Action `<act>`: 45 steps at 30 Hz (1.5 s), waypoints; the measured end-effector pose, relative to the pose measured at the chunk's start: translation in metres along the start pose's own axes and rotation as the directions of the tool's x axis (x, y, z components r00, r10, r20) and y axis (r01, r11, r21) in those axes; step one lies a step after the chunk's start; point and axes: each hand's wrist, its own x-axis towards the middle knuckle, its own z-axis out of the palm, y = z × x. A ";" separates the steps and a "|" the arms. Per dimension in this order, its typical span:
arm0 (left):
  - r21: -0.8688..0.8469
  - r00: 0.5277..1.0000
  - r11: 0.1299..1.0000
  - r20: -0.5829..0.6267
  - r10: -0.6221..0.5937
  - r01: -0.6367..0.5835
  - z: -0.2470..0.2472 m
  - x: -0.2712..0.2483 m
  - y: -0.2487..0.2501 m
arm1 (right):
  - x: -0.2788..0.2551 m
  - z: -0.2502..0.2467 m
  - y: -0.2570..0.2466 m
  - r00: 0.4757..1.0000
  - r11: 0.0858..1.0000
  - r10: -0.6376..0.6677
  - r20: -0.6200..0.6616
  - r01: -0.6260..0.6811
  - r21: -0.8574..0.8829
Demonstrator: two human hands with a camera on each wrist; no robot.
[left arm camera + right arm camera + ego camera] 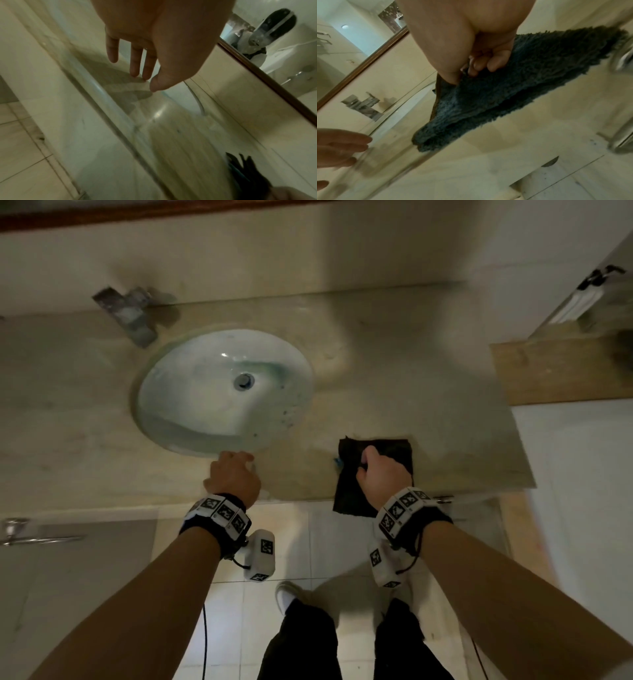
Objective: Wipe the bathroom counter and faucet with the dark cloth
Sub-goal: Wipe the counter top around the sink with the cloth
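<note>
Two hands are at work by the sink [224, 392]. The right hand [382, 474] pinches the dark cloth [394, 453] with curled fingers. The cloth lies on the counter [428, 392], to the right of the sink, and one end hangs over the front edge. The left hand [233, 474] holds nothing; its fingers are straight and rest by the sink rim. To wipe well, I think the cloth should go flat, get pressed down and slide in long rows. The faucet [132, 313] sits far back on the left.
</note>
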 end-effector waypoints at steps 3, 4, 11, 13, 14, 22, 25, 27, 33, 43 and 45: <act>-0.039 1.000 0.999 -0.001 0.020 -0.020 -0.020 0.019 -0.038 | 0.011 0.017 -0.061 1.000 1.000 0.008 0.017 -0.008 -0.007; -0.038 1.000 0.999 0.006 0.027 -0.027 -0.027 0.025 -0.051 | 0.018 0.021 -0.081 1.000 1.000 0.013 0.010 -0.013 -0.007; -0.043 0.999 0.999 0.028 0.023 -0.022 -0.058 0.050 -0.122 | 0.082 0.044 -0.194 0.996 0.998 -0.066 0.063 0.067 -0.007; -0.032 0.999 0.999 0.037 0.029 -0.028 -0.058 0.050 -0.130 | 0.082 0.049 -0.208 0.986 0.992 -0.125 0.112 0.127 -0.010; -0.030 0.998 0.999 0.045 0.037 -0.036 -0.058 0.049 -0.130 | 0.079 0.051 -0.211 0.980 0.989 -0.148 0.130 0.150 -0.007; -0.042 0.982 0.983 0.061 0.179 -0.177 -0.048 0.025 -0.074 | 0.028 0.049 -0.175 0.950 0.967 -0.218 0.223 0.179 0.183; -0.038 0.977 0.977 0.039 0.210 -0.209 -0.038 0.005 -0.048 | 0.010 0.042 -0.154 0.905 0.943 -0.285 0.317 0.204 0.264; -0.002 0.971 0.972 0.024 0.236 -0.236 -0.030 -0.008 -0.031 | -0.001 0.033 -0.137 0.900 0.919 -0.299 0.318 0.182 0.350; 0.097 0.941 0.941 0.133 0.310 -0.324 0.007 -0.041 0.017 | -0.015 0.005 -0.058 0.965 0.921 -0.209 0.157 0.141 0.363; 0.237 0.928 0.904 0.199 0.314 -0.356 0.040 -0.057 0.021 | -0.008 0.006 -0.049 0.980 0.967 -0.198 -0.001 0.196 0.163; 0.240 0.925 0.902 0.217 0.311 -0.359 0.041 -0.055 0.018 | -0.006 0.011 -0.060 0.977 0.970 -0.211 -0.021 0.212 0.122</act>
